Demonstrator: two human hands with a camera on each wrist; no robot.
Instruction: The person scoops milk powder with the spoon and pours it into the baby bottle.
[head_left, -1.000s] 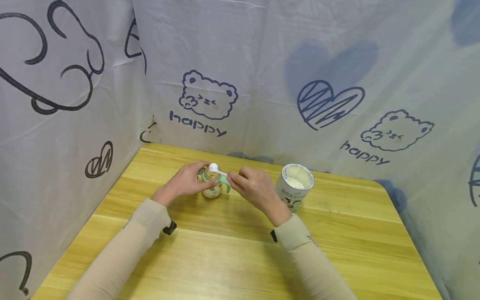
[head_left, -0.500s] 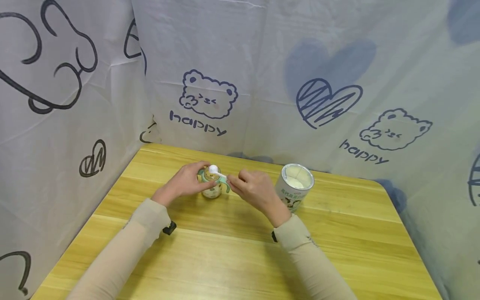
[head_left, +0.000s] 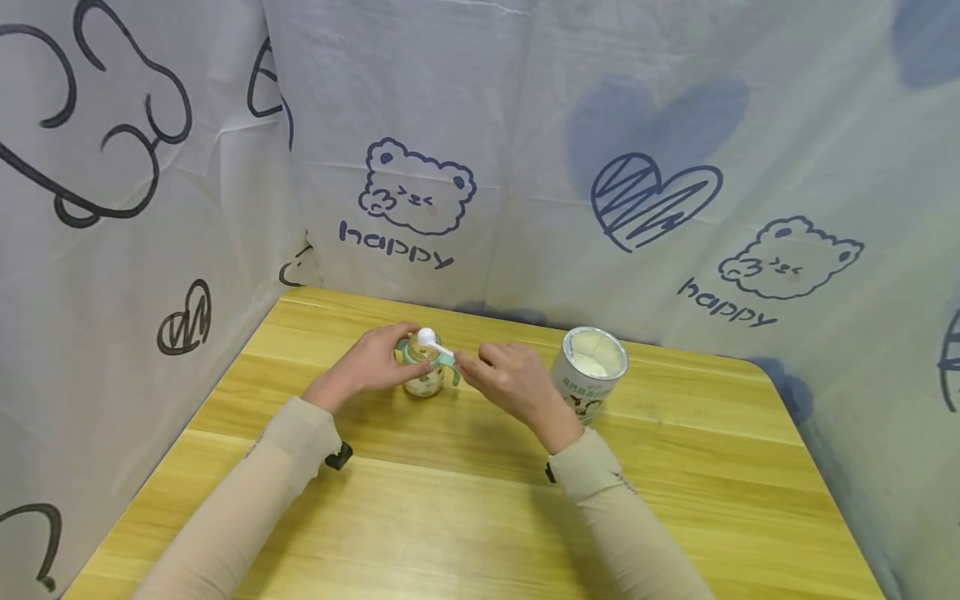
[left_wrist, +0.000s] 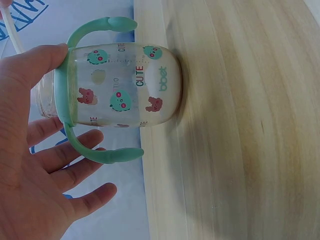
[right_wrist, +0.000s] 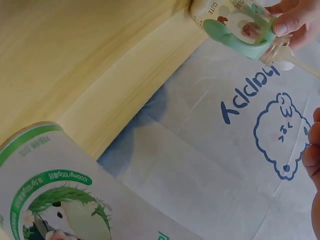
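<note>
A clear baby bottle (head_left: 424, 385) with two mint-green handles stands upright and uncapped on the table. In the left wrist view, whitish contents show in the bottom of the bottle (left_wrist: 120, 85). My left hand (head_left: 369, 360) grips it at the green collar between thumb and index finger, the other fingers spread. My right hand (head_left: 510, 379) pinches the thin handle of a white scoop (head_left: 427, 337), whose round bowl is over the bottle's mouth. Whether the bowl holds powder I cannot tell. In the right wrist view, the scoop's handle (right_wrist: 304, 66) crosses near the bottle neck.
An opened can (head_left: 567, 382) with pale powder (head_left: 592, 365) inside stands just right of my right hand. The wooden table (head_left: 420, 517) meets a printed cloth backdrop (head_left: 525, 250) behind and a second cloth (head_left: 225, 275) on the left.
The scoop's bowl and handle have dipped very slightly over the bottle. Both hands, the bottle and the can are nearly unmoved; the left cloth's pattern has shifted a little leftward.
</note>
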